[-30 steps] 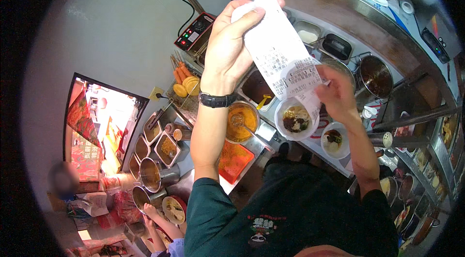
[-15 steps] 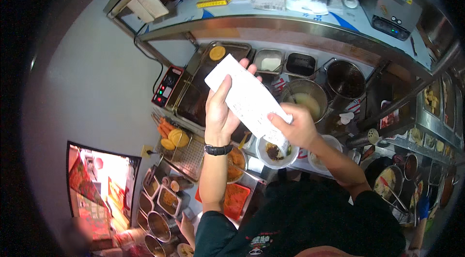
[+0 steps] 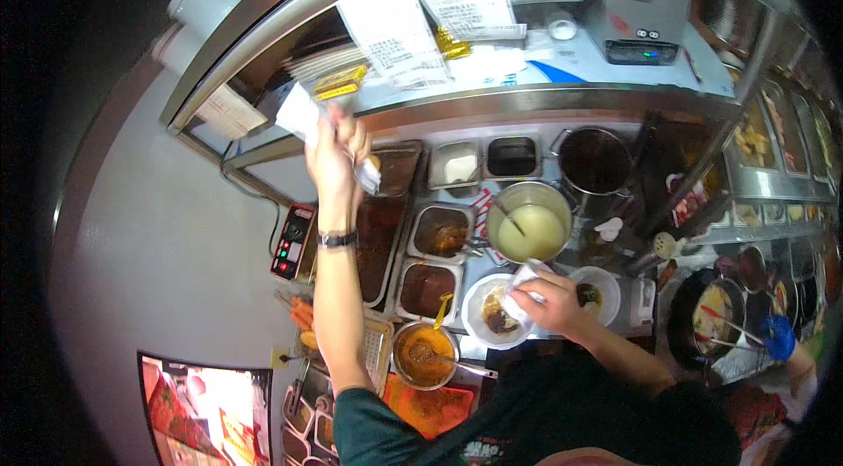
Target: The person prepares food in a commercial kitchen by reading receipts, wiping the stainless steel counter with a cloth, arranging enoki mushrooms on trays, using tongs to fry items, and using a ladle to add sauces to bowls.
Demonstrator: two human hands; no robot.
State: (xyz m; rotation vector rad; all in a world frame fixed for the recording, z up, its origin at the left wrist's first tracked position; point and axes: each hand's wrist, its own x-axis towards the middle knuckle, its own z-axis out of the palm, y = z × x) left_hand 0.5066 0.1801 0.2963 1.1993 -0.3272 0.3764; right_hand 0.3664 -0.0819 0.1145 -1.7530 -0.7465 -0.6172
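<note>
My left hand, blurred by motion, is raised toward the overhead shelf with its fingers wrapped round a white printed slip. The slip's other end pokes out below the fingers. My right hand is lower down, pinching a crumpled white paper. That paper hangs over the edge of a white bowl with dark seasoning inside. Just right of this hand stands a second white bowl with dark and green contents. Beyond the first bowl is a pot of pale liquid with a ladle.
Long printed slips hang from the steel shelf, near a small grey printer. Metal sauce trays and a pan of orange sauce line the left. A co-worker's blue-gloved hand works over a wok at right.
My hands have moved apart from the slip they held together. The left went up and left with a slip; the right came down over the bowl with paper. The view has shifted.
</note>
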